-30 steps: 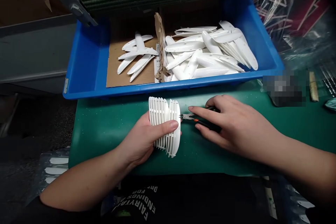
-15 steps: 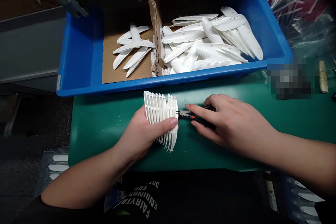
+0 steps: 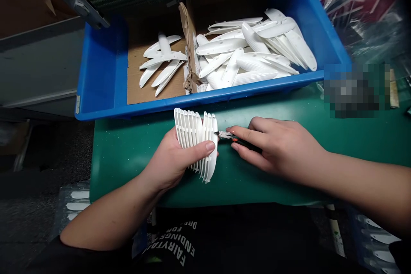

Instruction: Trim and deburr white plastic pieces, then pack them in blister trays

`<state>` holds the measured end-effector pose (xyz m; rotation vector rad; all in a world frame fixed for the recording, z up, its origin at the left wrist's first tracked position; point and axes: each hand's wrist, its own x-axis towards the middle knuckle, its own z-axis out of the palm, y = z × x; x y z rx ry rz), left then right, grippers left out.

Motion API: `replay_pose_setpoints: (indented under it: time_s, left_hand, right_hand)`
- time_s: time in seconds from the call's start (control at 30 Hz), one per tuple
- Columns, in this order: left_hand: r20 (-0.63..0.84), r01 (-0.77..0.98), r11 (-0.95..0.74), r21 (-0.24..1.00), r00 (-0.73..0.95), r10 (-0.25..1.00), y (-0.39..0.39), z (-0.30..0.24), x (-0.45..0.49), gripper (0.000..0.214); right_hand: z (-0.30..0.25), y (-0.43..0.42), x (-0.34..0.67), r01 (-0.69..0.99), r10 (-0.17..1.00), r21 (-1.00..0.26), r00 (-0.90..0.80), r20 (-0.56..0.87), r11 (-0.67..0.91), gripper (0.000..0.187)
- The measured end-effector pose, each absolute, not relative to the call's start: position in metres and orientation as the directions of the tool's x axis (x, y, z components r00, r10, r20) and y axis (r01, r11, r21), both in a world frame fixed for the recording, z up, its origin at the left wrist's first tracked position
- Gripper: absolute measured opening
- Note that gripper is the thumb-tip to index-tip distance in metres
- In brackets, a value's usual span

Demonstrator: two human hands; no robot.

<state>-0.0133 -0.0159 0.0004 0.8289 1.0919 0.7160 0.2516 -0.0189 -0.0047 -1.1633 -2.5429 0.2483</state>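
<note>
- Seen from the person's head, looking down at two bare forearms reaching over a green cutting mat [image 3: 257, 188] on the surface.
- The left hand [image 3: 168, 165] has its grip clamped on a white ribbed plastic part [image 3: 192, 130], with the thumb across the front. The part is held up in the air, just above the mat, near the front wall of the crate. It has many thin parallel fins and a curved outline.
- The right hand [image 3: 278, 147] has its grip closed around the dark handles of small side cutters [image 3: 226, 135], which have orange accents. Their metal tips reach the part's right edge. It is hard to tell whether they are biting the plastic, or how far apart the cutting blades stand.
- Behind the mat is a blue plastic crate [image 3: 96, 94], lined with brown cardboard [image 3: 154, 81] and split by a torn cardboard divider [image 3: 188, 38]. Loose white plastic pieces [image 3: 247, 55], long and tapered, fill both sections.
- Risks, as a judgement: the cutter tips sit close to the left thumb, so a slip could nick it. Twisting the cutters could snap a thin fin, and with nothing supporting the part from below, it could shift or drop.
</note>
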Motion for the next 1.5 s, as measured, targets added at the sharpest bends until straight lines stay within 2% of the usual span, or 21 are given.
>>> replay_pose_setpoints:
  time_s: [0.27,0.63,0.77,1.0,1.23,1.5]
  left_hand:
    - [-0.473,-0.052,0.514,0.856,0.324,0.82,-0.013,-0.003,-0.014,0.05]
    - [-0.407,0.272,0.35,0.897,0.192,0.893,-0.012,0.001,-0.017,0.057]
    - [-0.392,0.22,0.353,0.909,0.172,0.904,-0.013,0.002,-0.016,0.055]
    - [-0.394,0.053,0.393,0.918,0.237,0.888,-0.016,0.002,-0.013,0.047]
    - [-0.403,0.026,0.407,0.913,0.217,0.889,-0.018,0.0,-0.012,0.051]
    - [-0.397,0.072,0.39,0.918,0.168,0.902,-0.019,0.0,-0.008,0.055]
  right_hand:
    - [-0.002,-0.01,0.258,0.731,0.817,-0.364,-0.511,0.268,0.577,0.033]
    - [-0.003,-0.007,0.257,0.692,0.803,-0.407,-0.522,0.287,0.596,0.039]
    - [-0.003,-0.007,0.256,0.674,0.794,-0.42,-0.532,0.294,0.607,0.039]
    - [-0.004,-0.013,0.25,0.646,0.772,-0.428,-0.575,0.271,0.631,0.039]
    - [-0.007,-0.017,0.244,0.698,0.774,-0.336,-0.591,0.228,0.633,0.042]
    - [-0.006,-0.02,0.243,0.736,0.782,-0.266,-0.595,0.185,0.623,0.041]
